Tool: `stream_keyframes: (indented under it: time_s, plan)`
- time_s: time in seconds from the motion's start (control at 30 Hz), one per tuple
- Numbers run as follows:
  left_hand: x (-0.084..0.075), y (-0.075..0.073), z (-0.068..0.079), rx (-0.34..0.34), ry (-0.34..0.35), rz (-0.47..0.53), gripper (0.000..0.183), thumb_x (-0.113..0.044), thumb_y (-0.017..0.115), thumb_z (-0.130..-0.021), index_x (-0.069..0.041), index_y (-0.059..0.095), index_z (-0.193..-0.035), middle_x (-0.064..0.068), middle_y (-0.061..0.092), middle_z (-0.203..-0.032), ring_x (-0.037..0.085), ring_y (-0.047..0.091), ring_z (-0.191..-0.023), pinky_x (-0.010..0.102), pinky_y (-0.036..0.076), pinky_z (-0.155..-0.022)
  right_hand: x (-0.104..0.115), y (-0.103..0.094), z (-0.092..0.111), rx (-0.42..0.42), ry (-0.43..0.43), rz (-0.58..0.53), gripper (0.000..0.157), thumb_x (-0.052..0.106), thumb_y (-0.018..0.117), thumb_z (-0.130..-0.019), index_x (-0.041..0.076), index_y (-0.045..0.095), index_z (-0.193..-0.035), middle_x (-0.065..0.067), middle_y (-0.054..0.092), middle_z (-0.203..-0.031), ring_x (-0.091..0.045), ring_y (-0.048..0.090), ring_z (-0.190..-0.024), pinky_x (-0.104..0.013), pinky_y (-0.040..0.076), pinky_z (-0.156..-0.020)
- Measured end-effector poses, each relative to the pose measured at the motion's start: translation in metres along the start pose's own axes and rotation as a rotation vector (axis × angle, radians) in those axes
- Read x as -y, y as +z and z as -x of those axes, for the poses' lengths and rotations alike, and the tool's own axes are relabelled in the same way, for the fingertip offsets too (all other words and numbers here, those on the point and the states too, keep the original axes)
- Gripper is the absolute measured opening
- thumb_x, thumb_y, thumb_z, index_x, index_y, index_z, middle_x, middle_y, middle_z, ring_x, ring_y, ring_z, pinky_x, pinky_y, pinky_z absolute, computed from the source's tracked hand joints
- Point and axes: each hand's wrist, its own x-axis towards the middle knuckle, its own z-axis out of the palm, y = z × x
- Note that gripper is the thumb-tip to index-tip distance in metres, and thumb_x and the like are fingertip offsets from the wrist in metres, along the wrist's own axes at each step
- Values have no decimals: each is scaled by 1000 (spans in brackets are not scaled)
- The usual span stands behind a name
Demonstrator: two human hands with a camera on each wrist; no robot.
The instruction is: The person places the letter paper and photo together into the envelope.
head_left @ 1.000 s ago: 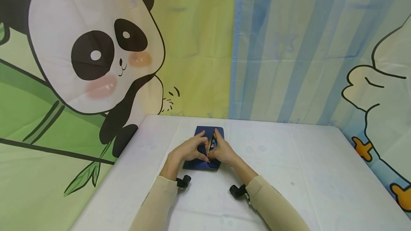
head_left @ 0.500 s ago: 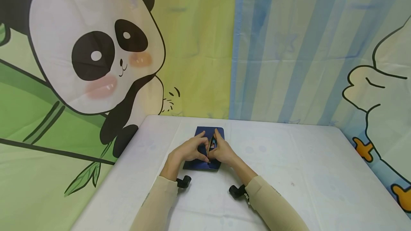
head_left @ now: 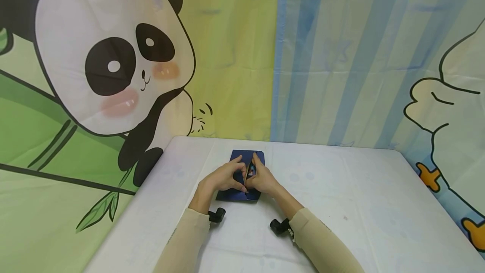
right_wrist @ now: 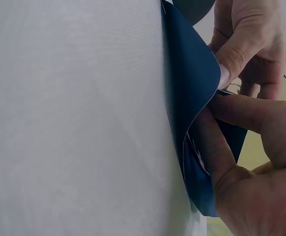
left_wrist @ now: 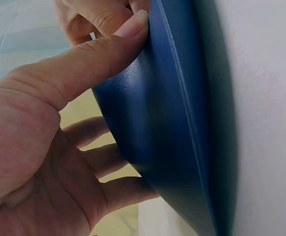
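Observation:
A dark blue folder (head_left: 248,153) lies on the white table, with a gap bowed open along its middle. Through that gap shows a small colourful patch (head_left: 251,170), too small to identify. My left hand (head_left: 224,177) holds the folder's raised edge; in the left wrist view the thumb presses the blue panel (left_wrist: 143,108) while the other fingers reach behind it. From the right, my right hand (head_left: 265,180) grips the edge of the gap. The right wrist view shows a finger of that hand reaching inside the curved blue flap (right_wrist: 189,69), close to the left thumb.
The white table (head_left: 333,205) spreads around the folder. Behind it hangs a printed cloth (head_left: 235,54) with a panda and stripes. A black wrist camera (head_left: 217,215) is strapped at the left wrist, and another camera (head_left: 280,226) at the right.
Both hands keep their places on the folder. The colourful patch in the gap looks slightly different; otherwise there is hardly any movement.

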Motion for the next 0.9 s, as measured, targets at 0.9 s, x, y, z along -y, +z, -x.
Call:
stream_keyframes:
  time_s: [0.9]
  plan:
    - [-8, 9, -2, 96, -99, -107, 42, -30, 91, -81, -28, 70, -117, 24, 26, -170, 48, 30, -154, 66, 29, -119, -8, -48, 22, 10, 17, -101, 103, -1, 80, -88, 13, 16, -167, -16, 22, -173, -28, 74, -109, -35, 60, -83]
